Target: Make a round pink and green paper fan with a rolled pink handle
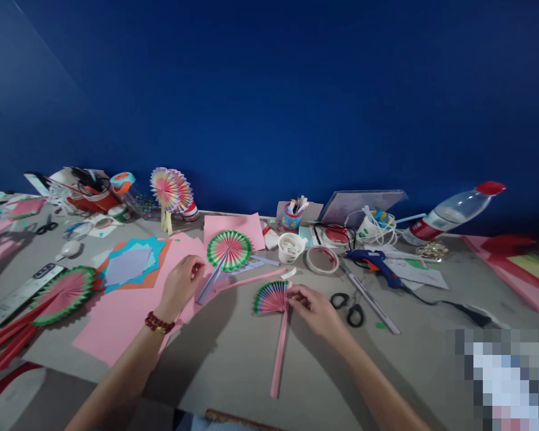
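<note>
My right hand (pixel 313 306) pinches the edge of a half-open pleated paper fan (pixel 270 297) on a long pink stick (pixel 279 353), lying on the grey table (pixel 233 353). My left hand (pixel 182 284), with a red bead bracelet at the wrist, rests with curled fingers on pink paper (pixel 117 317) beside a round green-rimmed pink fan (pixel 229 249) with a grey handle. What, if anything, the left fingers hold is hidden.
Black scissors (pixel 347 306), a blue glue gun (pixel 377 264) with cord, tape roll (pixel 322 259), white cup (pixel 290 246), plastic bottle (pixel 453 211), another fan (pixel 65 291) at left, a standing fan (pixel 170 190), coloured paper squares (pixel 132 265), a ruler (pixel 20 293).
</note>
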Demonstrator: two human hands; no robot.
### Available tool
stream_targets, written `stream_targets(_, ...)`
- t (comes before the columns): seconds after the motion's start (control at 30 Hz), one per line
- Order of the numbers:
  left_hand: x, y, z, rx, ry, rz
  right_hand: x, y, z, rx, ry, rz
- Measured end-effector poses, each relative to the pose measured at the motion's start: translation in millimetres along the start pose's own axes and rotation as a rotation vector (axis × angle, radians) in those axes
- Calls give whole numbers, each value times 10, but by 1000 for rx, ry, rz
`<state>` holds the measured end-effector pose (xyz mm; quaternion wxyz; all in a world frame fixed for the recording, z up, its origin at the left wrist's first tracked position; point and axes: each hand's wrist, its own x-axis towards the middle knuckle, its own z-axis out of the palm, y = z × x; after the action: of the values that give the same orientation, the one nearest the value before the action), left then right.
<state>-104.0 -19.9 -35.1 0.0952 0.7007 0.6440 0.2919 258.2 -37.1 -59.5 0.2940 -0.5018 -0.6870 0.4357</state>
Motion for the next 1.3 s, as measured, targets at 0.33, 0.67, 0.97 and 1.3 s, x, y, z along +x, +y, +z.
stream_targets(0.33,-1,70,165,109,-129,38,-33,-95,-19,-230,-67,18)
stream_targets(0.67,63,219,234,281,-168,19,-18,-61,-23,-184,-54,13)
stream_targets(0.97,7,730,526,-100,-224,314,-3,-56,-25,-203,-51,19)
stream_targets(1.3,-75,799,508,149,-208,377,-20,-65,-14,-37,56,-6)
